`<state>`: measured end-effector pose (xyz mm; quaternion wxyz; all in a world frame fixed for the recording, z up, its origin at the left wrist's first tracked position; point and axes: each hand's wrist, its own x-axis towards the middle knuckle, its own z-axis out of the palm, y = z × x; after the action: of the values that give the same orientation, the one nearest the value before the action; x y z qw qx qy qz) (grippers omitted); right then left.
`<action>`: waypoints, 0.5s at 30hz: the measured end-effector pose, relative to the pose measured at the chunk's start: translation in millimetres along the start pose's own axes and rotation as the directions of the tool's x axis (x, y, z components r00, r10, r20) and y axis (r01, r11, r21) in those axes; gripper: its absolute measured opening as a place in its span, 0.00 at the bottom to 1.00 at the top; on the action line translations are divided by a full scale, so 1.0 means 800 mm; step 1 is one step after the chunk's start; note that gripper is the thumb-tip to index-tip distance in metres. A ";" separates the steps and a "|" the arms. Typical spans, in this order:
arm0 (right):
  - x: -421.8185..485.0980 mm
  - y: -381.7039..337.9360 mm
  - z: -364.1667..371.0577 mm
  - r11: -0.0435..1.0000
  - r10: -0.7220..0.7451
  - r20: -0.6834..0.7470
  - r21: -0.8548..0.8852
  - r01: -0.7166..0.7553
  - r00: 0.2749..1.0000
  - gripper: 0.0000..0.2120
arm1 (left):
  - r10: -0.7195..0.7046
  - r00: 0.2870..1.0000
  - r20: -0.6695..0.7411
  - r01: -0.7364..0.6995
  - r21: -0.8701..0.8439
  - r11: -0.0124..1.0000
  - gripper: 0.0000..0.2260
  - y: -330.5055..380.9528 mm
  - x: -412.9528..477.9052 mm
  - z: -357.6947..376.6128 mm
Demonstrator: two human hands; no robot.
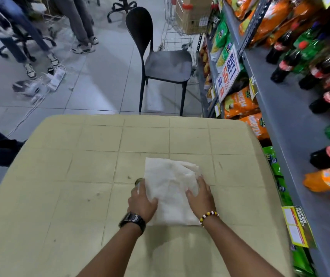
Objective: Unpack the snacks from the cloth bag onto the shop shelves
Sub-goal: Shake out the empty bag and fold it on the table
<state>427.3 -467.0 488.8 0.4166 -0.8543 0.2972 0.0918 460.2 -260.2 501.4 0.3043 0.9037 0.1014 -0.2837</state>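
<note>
Right, the cloth bag (pixel 170 188) lay folded on the table (pixel 80 156), long axis pointing away, between both hands: left hand (pixel 142 199) pinching its left edge, right hand (pixel 200 196) spread flat on top, shelves (pixel 292 120) rightward.

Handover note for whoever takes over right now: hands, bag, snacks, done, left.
Left hand holds the cloth bag at its left edge, thumb on top.
Right hand lies flat on its right side.
Bag is folded flat on the beige table, looks empty.
Snack packets sit on the shelves to the right.
Done: unpacking, apparently. Left: at most, stow the bag.
</note>
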 end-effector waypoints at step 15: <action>0.129 -0.139 0.088 0.951 -0.309 -0.114 -0.060 0.304 0.944 0.24 | 0.386 0.892 -0.237 -0.361 0.141 0.922 0.22 0.005 0.172 -0.111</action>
<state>582.4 -404.4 475.3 0.3888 -0.9026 0.1835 -0.0203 614.2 -208.0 482.3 0.2948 0.9487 -0.0487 -0.1033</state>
